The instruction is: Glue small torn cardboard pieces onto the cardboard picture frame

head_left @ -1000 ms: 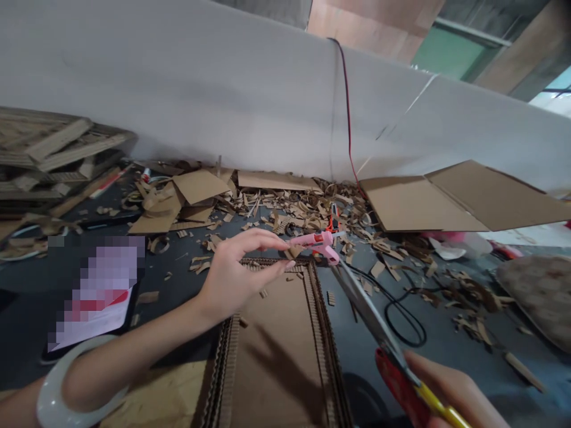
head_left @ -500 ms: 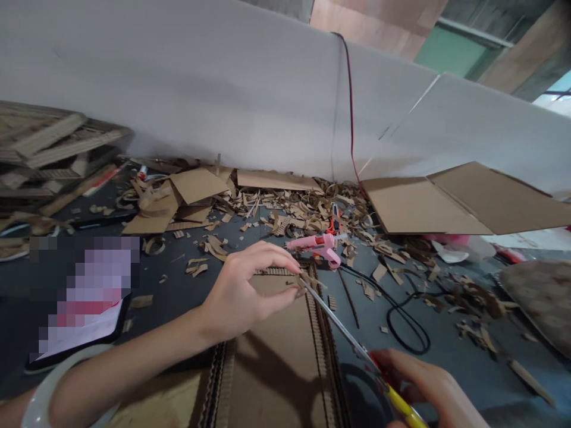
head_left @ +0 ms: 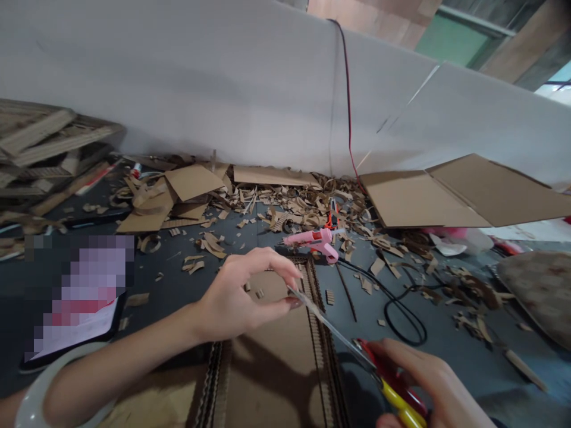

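My left hand [head_left: 241, 294] hangs over a corrugated cardboard panel [head_left: 272, 351], its thumb and fingers apart and holding nothing I can see. My right hand [head_left: 428, 380] grips a pair of scissors [head_left: 332, 327] with red and yellow handles. The long steel blades reach up-left, and their tip lies between my left fingertips. A pink hot glue gun [head_left: 314, 241] lies on its side just beyond those fingertips, not touching them. A pale bangle [head_left: 38, 404] circles my left wrist.
A pixelated tablet [head_left: 75, 297] lies left of my arm. Cardboard scraps [head_left: 285, 205] litter the dark floor along a white curved wall [head_left: 178, 89]. Black cable [head_left: 404, 315] loops at right, beneath large cardboard sheets [head_left: 459, 193]. Stacked cardboard strips [head_left: 40, 142] sit far left.
The scissors have moved up-left, their tip now between my left fingertips. The small cardboard scrap once at those fingertips no longer shows there. The view has shifted slightly.
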Action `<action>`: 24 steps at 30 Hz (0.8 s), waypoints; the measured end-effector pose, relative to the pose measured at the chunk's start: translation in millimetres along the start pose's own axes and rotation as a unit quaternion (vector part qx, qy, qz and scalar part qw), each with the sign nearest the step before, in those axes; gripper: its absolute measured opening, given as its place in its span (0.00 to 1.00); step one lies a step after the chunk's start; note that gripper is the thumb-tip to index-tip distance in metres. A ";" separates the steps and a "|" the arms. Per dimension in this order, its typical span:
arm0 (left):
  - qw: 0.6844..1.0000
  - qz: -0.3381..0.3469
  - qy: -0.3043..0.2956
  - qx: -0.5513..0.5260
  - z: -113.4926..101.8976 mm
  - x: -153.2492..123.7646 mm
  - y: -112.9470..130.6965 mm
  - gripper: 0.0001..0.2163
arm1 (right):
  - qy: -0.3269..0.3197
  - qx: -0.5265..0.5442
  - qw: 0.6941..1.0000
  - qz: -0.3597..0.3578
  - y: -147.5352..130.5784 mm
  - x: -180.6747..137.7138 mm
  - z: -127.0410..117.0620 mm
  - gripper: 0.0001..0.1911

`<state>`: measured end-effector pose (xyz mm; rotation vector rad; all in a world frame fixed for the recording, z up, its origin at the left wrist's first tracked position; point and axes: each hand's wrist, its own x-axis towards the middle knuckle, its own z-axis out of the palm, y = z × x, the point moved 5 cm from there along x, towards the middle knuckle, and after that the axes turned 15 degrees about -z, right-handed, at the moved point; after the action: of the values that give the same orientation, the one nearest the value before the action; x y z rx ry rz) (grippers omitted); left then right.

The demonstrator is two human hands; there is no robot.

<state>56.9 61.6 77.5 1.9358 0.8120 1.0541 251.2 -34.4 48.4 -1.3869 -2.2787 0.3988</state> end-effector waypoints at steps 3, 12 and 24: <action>0.997 0.060 -0.043 0.026 1.4 1.5 6.1 0.09 | -0.019 0.007 1.000 0.003 4.5 -2.3 2.9 0.31; 0.986 0.020 -0.156 0.061 1.9 7.7 -0.2 0.06 | -0.063 -0.016 0.996 0.065 13.8 -10.6 1.3 0.19; 0.982 -0.018 -0.185 0.009 5.5 7.9 -4.0 0.07 | -0.055 0.033 0.996 0.061 7.6 -5.1 1.6 0.28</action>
<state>64.7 68.2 75.2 2.0421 0.6440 0.6364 258.3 -35.5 42.5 -1.5102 -2.2509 0.5991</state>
